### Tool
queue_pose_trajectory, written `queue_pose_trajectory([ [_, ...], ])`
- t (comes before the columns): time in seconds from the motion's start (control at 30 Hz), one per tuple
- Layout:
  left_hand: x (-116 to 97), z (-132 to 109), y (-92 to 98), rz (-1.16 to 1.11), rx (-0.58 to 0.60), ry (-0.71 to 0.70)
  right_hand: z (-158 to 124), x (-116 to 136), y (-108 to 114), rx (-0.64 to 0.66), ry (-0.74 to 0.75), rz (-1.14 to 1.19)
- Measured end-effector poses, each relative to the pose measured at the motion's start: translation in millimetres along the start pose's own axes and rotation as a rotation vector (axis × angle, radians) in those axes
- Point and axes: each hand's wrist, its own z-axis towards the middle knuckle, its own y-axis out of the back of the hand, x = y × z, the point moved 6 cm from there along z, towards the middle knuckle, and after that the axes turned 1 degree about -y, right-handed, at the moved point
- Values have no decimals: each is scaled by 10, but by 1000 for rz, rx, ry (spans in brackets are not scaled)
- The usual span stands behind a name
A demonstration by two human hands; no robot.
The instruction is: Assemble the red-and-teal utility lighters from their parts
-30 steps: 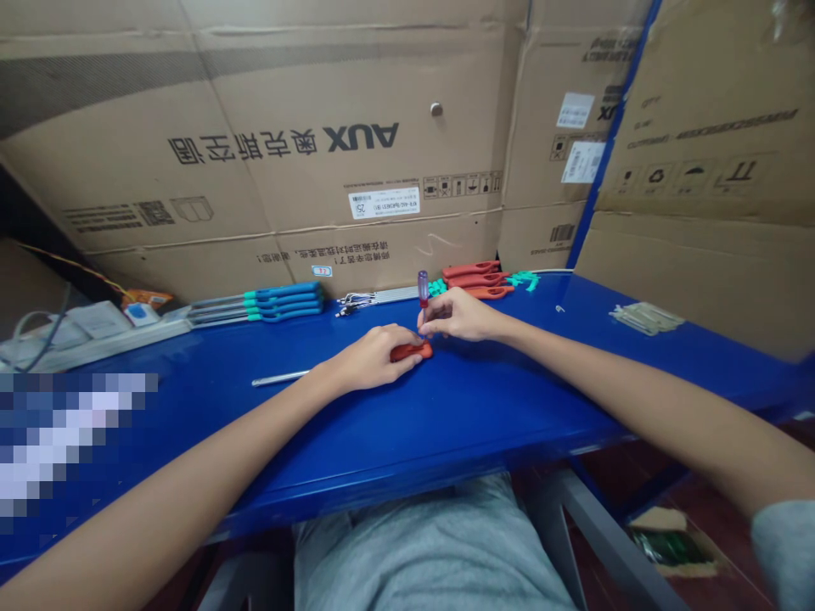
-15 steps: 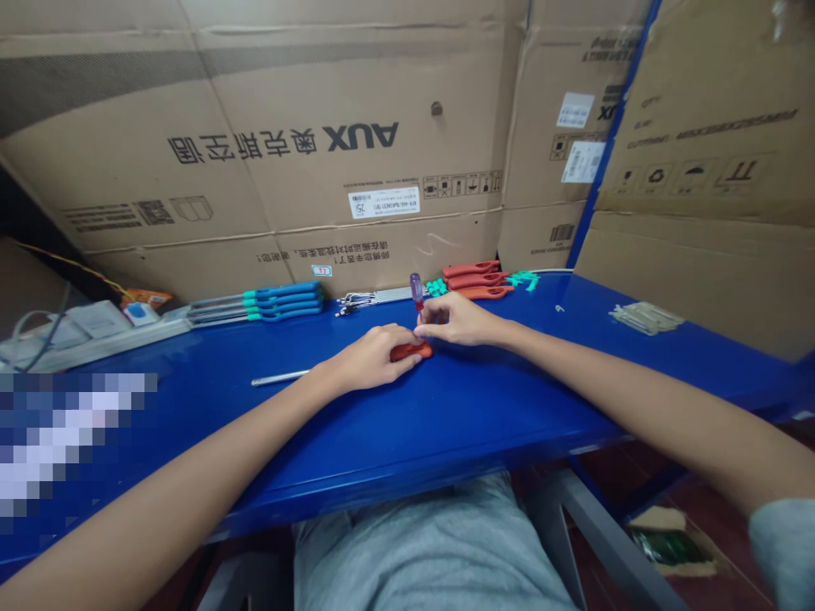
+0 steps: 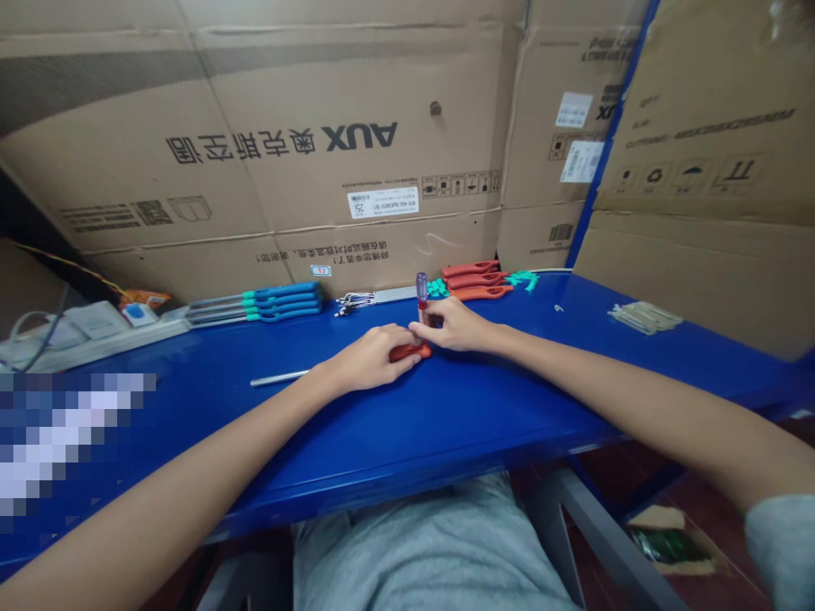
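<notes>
My left hand is closed around an orange-red plastic handle, pressing it down on the blue table. A thin metal rod sticks out to the left behind my left wrist; its joint with the handle is hidden. My right hand pinches a small screwdriver with a clear purple-and-red grip. The screwdriver stands nearly upright over the orange handle. Its tip is hidden by my fingers, so I cannot tell exactly what it touches.
Along the back lie blue-handled rods, thin metal rods, orange-red handles and small green pieces. A power strip is at the left. Pale strips lie at the right. Cardboard walls the back.
My right hand's fingers have shifted around the screwdriver, and its grip has moved slightly right and stands straighter. My left hand stays on the orange handle.
</notes>
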Motion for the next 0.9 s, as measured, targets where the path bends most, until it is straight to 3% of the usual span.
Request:
queue_pose_trajectory([
  [0.2,12,-1,-10,2,2,-1,13,-12,-38,-9,38,15],
  [0.73,15,5,-3,12,-2,7,22,-39,-3,109,-91,15],
  [0.9,19,8,-4,19,-3,8,26,-41,-2,119,-112,177],
])
